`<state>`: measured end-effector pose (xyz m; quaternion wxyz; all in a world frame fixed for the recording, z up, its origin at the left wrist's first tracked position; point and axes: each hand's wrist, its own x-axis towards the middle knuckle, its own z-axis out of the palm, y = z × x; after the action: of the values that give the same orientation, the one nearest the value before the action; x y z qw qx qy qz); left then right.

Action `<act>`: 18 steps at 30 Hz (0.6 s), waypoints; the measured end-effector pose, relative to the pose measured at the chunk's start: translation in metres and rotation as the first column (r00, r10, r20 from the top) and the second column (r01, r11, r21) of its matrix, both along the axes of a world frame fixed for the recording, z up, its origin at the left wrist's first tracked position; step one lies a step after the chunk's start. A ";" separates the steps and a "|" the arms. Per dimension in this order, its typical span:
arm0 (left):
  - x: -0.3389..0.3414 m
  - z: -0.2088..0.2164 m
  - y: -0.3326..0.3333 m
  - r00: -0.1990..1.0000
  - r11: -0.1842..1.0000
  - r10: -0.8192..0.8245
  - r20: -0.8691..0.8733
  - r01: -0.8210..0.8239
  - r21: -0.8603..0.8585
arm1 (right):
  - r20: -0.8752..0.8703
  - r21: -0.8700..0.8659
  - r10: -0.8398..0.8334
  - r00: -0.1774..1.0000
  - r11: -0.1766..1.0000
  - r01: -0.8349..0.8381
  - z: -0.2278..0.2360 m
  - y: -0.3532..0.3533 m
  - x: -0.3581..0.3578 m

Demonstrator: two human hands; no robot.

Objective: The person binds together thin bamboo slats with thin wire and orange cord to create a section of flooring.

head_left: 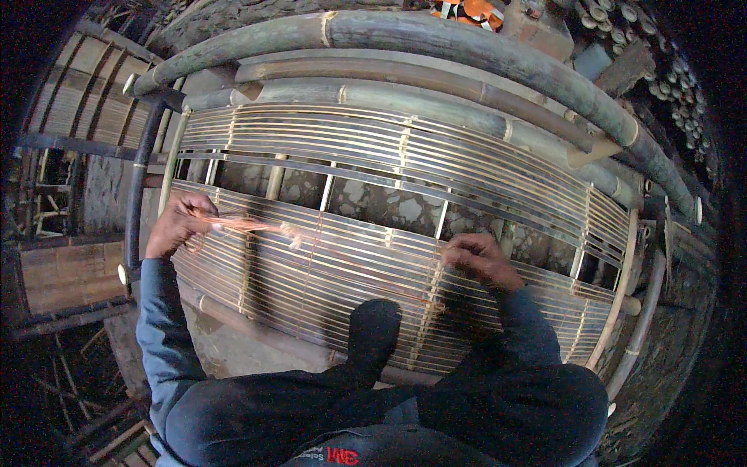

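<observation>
My left hand is closed around a bundle of thin orange-pink strands above the left part of a slatted bamboo panel. The bundle points rightward and ends near a pale frayed tuft. Thin reddish strands run from there over the slats toward the right, and another crosses them from far to near. Over the panel's right half, my right hand has its fingers pinched together near a light binding across the slats. Whatever sits between those fingertips is too small to make out.
Thick bamboo poles form a frame along the far side. Between the slatted sections a gap shows stony ground. Another bamboo seat stands at left. Stacked bamboo ends lie at far right. My legs rest at the near edge.
</observation>
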<state>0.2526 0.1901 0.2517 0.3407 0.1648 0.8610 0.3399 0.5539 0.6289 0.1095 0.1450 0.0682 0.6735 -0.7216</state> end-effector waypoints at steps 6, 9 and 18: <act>-0.017 -0.028 -0.085 0.986 0.997 0.050 0.159 -0.039 -0.069 | 0.165 -0.310 -0.621 0.766 0.705 0.638 -0.013 0.082 0.060; -0.018 -0.024 -0.115 0.957 0.986 0.166 0.239 -0.166 -0.017 | 0.241 -0.537 -0.830 0.503 0.318 0.782 -0.013 0.122 0.111; -0.059 -0.048 -0.339 0.980 0.647 0.121 -0.160 -0.200 -0.736 | 0.168 -0.279 -0.936 0.309 0.256 0.926 0.026 0.174 0.232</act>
<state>0.1936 -0.1485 0.2039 0.3049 -0.0506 0.9507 -0.0234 0.7856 0.8030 0.1357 -0.3085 0.4144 0.3771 -0.7687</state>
